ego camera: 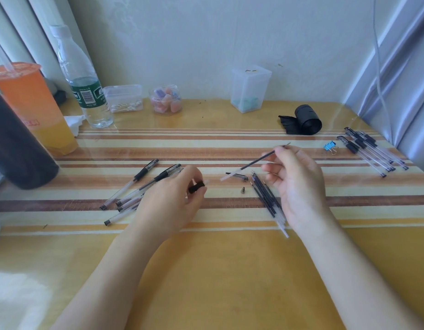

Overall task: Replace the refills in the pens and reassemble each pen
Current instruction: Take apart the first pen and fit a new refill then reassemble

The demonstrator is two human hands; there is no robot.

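Head view, from my remote seat: my left hand [168,198] curls around a pen barrel [197,186], whose black grip pokes out past the fingers just above the striped table [230,270]. My right hand [296,182] pinches a dark refill [257,161] between thumb and forefinger, holding it slanted with its clear end toward the barrel. On the table between the hands lie a black pen cap [238,176], a small metal tip [243,190] and a bundle of loose refills [265,198]. A heap of pens [134,189] lies left, and more pens [370,148] lie far right near a blue binder clip [330,146].
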